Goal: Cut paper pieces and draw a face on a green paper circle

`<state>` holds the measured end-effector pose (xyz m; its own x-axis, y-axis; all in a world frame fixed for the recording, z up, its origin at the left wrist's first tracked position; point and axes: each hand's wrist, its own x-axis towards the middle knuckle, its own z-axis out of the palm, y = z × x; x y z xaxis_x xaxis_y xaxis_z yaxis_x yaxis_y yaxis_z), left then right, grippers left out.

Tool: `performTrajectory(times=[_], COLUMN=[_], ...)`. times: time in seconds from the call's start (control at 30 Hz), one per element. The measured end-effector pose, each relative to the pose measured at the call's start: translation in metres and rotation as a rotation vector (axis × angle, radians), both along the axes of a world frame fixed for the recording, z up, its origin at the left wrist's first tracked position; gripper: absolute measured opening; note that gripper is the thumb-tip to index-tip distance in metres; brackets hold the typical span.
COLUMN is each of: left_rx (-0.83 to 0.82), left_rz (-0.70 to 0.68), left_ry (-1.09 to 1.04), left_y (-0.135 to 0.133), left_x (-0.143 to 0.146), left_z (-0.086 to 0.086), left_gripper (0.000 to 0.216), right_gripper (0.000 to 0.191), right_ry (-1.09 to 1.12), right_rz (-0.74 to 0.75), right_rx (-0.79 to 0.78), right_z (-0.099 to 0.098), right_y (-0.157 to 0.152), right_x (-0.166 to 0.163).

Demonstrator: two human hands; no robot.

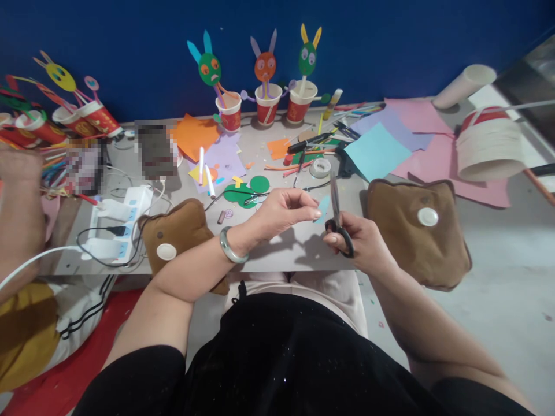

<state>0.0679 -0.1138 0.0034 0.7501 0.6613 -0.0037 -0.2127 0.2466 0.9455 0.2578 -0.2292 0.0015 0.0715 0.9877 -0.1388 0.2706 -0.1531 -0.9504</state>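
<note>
My left hand [284, 214] pinches a small light-blue piece of paper [322, 209] between thumb and fingertips, above the front of the table. Close beside it on the right, my right hand [364, 240] has its fingers in the black handles of a pair of scissors [335, 202]. The blades point up and away from me, right next to the paper piece; whether they touch it I cannot tell. Green paper circles [259, 184] lie on the table beyond my left hand. A roll of tape [320, 168] is behind the scissors.
Red paper cups [228, 112] with paper-faced figures line the back. Coloured sheets [378, 151] lie at the right, near a brown cushion-like bag [416, 231]. Another brown bag [176, 234] and a power strip [130, 222] with cables are at left. A co-worker's arm [19, 214] reaches in at far left.
</note>
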Motion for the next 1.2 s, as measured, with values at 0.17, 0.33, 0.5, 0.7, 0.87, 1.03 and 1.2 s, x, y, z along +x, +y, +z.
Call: performTrajectory(times=[0.17, 0.33, 0.5, 0.7, 0.87, 1.03, 1.2], left_rx=[-0.005, 0.0, -0.004, 0.036, 0.18, 0.778, 1.474], left_rz=[0.021, 0.055, 0.039, 0.029, 0.094, 0.364, 0.542], left_ry=[-0.018, -0.042, -0.052, -0.041, -0.023, -0.034, -0.076], left_y=[-0.001, 0.0, 0.001, 0.001, 0.001, 0.001, 0.003], left_x=[-0.001, 0.0, 0.001, -0.001, 0.001, 0.002, -0.004], left_z=[0.0, -0.003, -0.004, -0.002, -0.01, -0.016, -0.016], left_gripper=[0.045, 0.046, 0.045, 0.042, 0.041, 0.024, 0.006], right_gripper=[0.074, 0.075, 0.077, 0.076, 0.074, 0.063, 0.056], right_ry=[0.002, 0.009, 0.039, 0.057, 0.083, 0.131, 0.08], right_rz=[0.015, 0.082, 0.063, 0.044, 0.05, -0.072, -0.239], right_rx=[0.057, 0.032, 0.004, -0.01, 0.013, 0.236, 0.692], right_z=[-0.001, -0.002, -0.003, -0.005, -0.007, -0.01, -0.012], right_y=[0.002, 0.004, 0.005, 0.005, 0.003, 0.001, 0.008], right_x=[-0.002, -0.005, -0.004, -0.003, -0.002, -0.003, -0.009])
